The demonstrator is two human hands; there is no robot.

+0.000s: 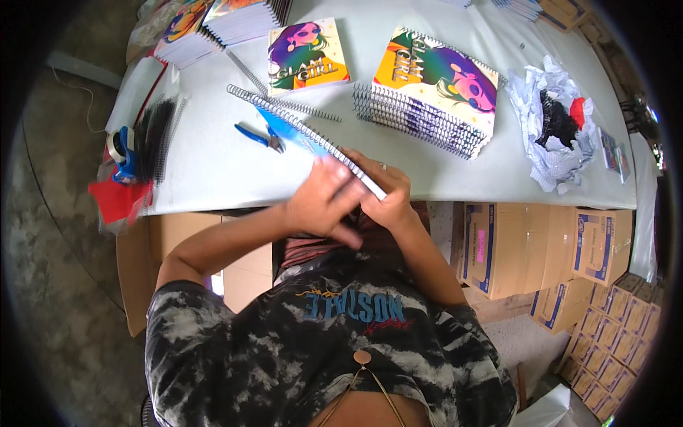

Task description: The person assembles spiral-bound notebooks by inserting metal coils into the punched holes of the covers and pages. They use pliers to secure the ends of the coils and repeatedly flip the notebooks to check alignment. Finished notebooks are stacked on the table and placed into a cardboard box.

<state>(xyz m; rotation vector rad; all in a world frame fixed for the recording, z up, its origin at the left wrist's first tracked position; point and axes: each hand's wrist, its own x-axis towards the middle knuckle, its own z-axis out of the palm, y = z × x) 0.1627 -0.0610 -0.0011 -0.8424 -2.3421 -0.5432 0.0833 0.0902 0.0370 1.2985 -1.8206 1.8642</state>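
Observation:
A spiral notebook (295,135) with a blue cover is held tilted over the table's near edge. A metal coil (249,98) runs along its spine and sticks out past its far left end. My right hand (390,192) grips the near end, fingers wrapped round it. My left hand (321,196) lies against the spine, fingers apart and blurred by motion; the contact underneath is hidden. Blue-handled pliers (250,134) lie left of the notebook. Beyond them, loose coils (306,107) rest near a single notebook with an illustrated cover (307,57).
A stack of coil-bound notebooks (434,89) stands right of centre, with crumpled paper (548,128) farther right. At left are dark coils (158,135), a blue tape dispenser (124,153) and red material (121,202). Cardboard boxes (519,245) sit below the table's right side.

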